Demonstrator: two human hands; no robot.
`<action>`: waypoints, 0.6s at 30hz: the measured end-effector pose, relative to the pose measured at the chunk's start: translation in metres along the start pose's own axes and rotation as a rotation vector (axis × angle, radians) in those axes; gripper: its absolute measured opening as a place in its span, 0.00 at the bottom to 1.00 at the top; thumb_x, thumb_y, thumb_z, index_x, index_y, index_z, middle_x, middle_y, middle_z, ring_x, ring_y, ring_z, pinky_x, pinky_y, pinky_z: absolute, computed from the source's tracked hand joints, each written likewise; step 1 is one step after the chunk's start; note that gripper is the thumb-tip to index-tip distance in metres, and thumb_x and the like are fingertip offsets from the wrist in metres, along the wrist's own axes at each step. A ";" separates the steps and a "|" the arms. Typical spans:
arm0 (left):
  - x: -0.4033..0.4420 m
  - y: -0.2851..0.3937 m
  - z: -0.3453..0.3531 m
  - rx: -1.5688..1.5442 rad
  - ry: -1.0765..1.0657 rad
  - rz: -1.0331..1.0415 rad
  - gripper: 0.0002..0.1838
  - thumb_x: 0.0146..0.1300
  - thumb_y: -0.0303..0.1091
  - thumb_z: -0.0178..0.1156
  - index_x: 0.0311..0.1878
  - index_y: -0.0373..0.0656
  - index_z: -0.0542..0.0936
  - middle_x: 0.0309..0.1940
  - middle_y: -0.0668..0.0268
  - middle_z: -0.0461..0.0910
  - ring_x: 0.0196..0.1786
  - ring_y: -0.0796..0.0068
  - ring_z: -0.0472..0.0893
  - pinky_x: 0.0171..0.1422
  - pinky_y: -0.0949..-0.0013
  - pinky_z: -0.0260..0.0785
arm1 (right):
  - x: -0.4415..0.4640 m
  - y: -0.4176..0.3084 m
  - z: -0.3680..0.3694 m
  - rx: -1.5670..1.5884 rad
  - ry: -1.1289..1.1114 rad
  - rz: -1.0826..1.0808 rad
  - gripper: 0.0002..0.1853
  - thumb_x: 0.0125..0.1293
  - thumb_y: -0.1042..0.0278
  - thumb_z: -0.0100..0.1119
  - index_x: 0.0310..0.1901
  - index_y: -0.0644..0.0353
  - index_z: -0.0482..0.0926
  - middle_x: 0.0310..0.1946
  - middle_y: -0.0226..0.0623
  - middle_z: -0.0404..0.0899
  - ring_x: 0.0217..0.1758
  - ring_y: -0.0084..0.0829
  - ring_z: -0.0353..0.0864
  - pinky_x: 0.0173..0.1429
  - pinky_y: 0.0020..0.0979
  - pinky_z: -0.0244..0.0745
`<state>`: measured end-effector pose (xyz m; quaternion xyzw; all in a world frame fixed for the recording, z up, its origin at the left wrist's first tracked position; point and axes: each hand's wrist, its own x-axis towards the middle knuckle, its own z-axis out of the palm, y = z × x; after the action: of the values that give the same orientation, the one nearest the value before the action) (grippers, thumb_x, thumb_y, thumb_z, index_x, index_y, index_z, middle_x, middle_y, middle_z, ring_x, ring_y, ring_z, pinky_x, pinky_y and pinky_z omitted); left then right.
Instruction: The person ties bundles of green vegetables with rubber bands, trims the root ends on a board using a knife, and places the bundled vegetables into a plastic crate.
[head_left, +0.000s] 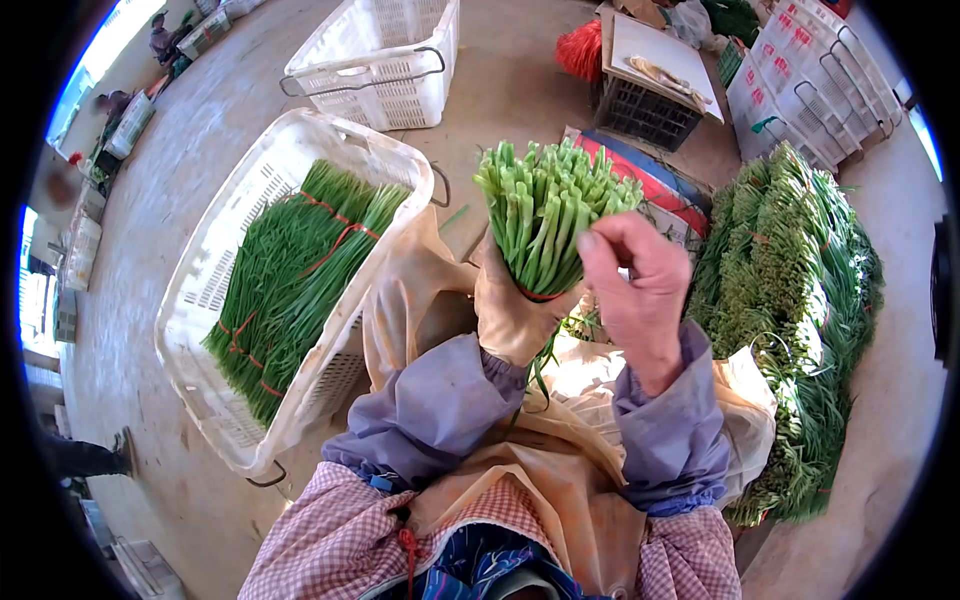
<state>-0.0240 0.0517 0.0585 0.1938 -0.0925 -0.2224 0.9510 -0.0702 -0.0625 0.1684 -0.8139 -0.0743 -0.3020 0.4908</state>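
Observation:
My left hand (515, 315), which looks gloved, is wrapped around a bunch of chives (545, 205) with the cut stem ends pointing up. A red band (541, 295) circles the bunch just above my grip. Some leaves hang below that hand, mostly hidden by my sleeves. At the right edge of the stems, my bare right hand (645, 285) is closed, its thumb and forefinger pinched together. Whatever those fingertips hold is too small to make out. To the left, red-banded chive bundles (300, 270) lie in a white crate (190, 395).
A big heap of chives (790, 340) lies at my right. Another white crate (385, 90) stands ahead. A board-topped black crate (645, 115) and stacked white crates (800, 85) are further right. A person's leg and shoe (120, 452) show at far left.

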 end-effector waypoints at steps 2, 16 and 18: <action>0.000 0.008 0.018 -0.164 0.058 -0.083 0.33 0.63 0.30 0.64 0.69 0.44 0.61 0.63 0.58 0.74 0.65 0.62 0.75 0.66 0.57 0.74 | -0.004 -0.007 -0.028 0.681 -0.041 0.136 0.04 0.65 0.75 0.63 0.39 0.61 0.78 0.21 0.35 0.78 0.20 0.24 0.77 0.22 0.28 0.70; -0.007 0.000 0.019 1.071 0.087 0.304 0.42 0.50 0.22 0.77 0.64 0.39 0.62 0.56 0.59 0.77 0.57 0.68 0.80 0.61 0.64 0.76 | -0.032 0.016 -0.027 -0.184 0.206 -0.011 0.10 0.58 0.82 0.68 0.40 0.64 0.77 0.29 0.35 0.78 0.27 0.24 0.78 0.34 0.26 0.73; -0.005 -0.006 0.013 0.957 0.052 0.290 0.43 0.50 0.22 0.76 0.65 0.39 0.61 0.57 0.58 0.77 0.57 0.67 0.80 0.61 0.64 0.76 | -0.022 0.016 -0.017 -0.195 0.214 -0.067 0.10 0.58 0.82 0.68 0.39 0.64 0.78 0.29 0.36 0.79 0.27 0.27 0.79 0.34 0.26 0.74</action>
<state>-0.0343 0.0445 0.0677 0.5989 -0.1863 -0.0158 0.7787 -0.0888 -0.0806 0.1496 -0.8179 -0.0193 -0.4089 0.4043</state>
